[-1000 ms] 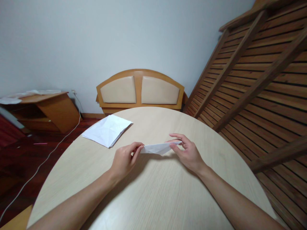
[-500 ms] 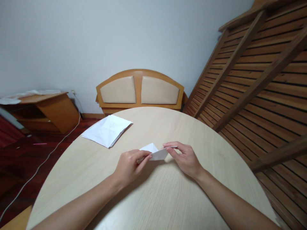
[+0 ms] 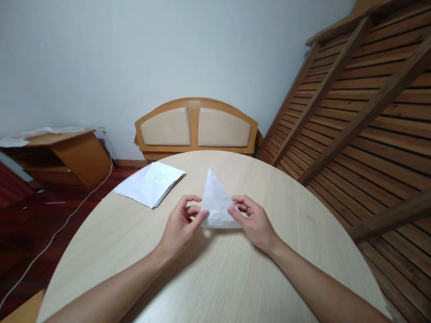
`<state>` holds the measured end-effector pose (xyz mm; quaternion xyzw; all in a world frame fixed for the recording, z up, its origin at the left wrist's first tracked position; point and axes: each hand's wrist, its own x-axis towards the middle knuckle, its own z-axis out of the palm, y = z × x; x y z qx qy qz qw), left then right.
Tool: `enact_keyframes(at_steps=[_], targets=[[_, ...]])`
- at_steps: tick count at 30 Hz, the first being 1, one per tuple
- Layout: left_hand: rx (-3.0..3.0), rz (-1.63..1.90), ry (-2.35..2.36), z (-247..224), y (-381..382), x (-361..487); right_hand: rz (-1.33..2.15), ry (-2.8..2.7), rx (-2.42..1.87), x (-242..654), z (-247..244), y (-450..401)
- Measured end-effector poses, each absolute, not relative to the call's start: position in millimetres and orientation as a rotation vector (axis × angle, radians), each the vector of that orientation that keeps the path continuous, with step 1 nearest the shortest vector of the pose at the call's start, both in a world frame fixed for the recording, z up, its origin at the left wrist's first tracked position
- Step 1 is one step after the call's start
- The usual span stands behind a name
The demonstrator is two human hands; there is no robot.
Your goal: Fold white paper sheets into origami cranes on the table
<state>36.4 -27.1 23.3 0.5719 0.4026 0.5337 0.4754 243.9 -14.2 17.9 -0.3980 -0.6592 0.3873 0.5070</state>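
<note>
A folded sheet of white paper [image 3: 216, 199] is held up over the table, its pointed tip away from me and its wide edge nearest me. Creases cross its lower half. My left hand [image 3: 183, 220] grips the left edge, thumb on the front face and fingers curled behind. On the opposite edge my right hand [image 3: 253, 220] pinches the paper, its thumb lying on the front and its other fingers partly hidden behind.
A stack of creased white paper sheets [image 3: 151, 183] lies on the left of the round wooden table [image 3: 215, 278]. Beyond stands a padded headboard [image 3: 195, 101]. Slatted wooden panels [image 3: 363, 116] lean at right; a small desk [image 3: 74, 157] and white cable [image 3: 72, 215] are at left.
The paper has turned from nearly edge-on to showing its broad triangular face, tip pointing away. Both hands have shifted their grip to its two side edges.
</note>
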Motion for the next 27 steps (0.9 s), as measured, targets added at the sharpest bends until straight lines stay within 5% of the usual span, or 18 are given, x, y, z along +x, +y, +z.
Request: enact_keyframes(at_steps=[15,27], targets=[[1.507,1.201,1.336,8.5,-10.6,23.1,1.017,-1.543,-1.037,253.4,5.2,0.0],[1.928,0.921,1.535,-18.6,-1.4,16.2,0.423,-2.171,-1.259,260.7,2.9,-2.2]])
